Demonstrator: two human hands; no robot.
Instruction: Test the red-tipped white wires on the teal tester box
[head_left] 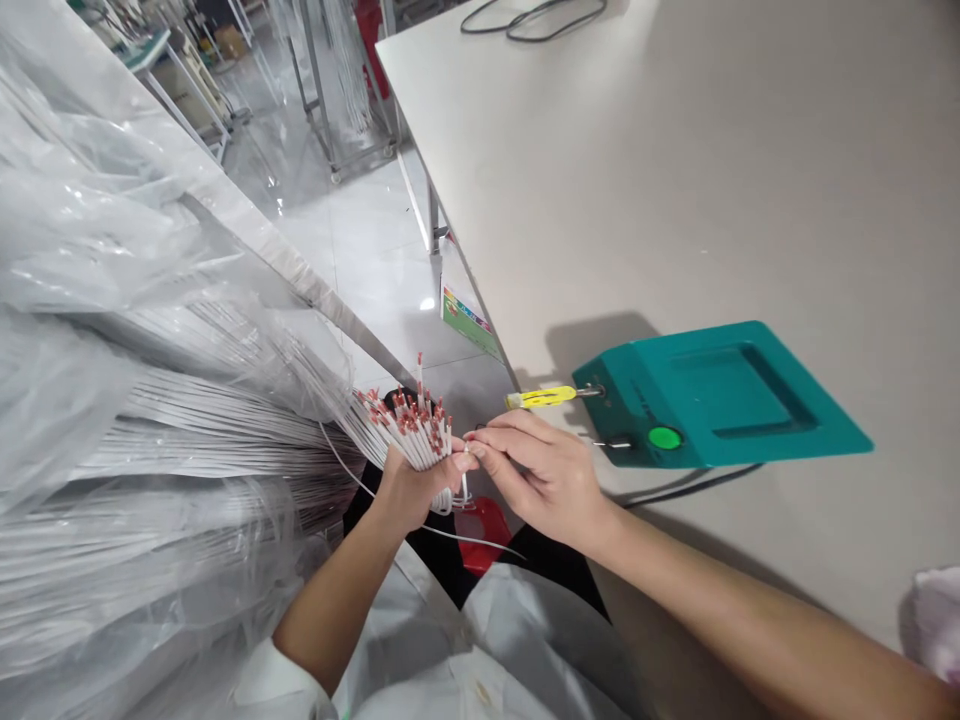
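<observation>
A bundle of white wires (424, 440) with reddish, copper-coloured ends is gripped in my left hand (409, 490), its tips pointing up and away from me. Just right of the bundle, my right hand (544, 470) pinches thumb and forefinger together at my left thumb tip, on what looks like the end of one white wire (466, 485). The fingertips partly hide that spot. Beyond my right hand, a green tester box (652, 385) sits on the table, with a yellow-handled probe (541, 397) plugged into its front and a round green button (664, 438).
Long white wires in clear plastic (97, 420) hang along a rail (300, 280) on my left. The pale table (712, 200) fills the right side, with a black cable (536, 20) at its far edge. A red object (484, 530) is below my hands.
</observation>
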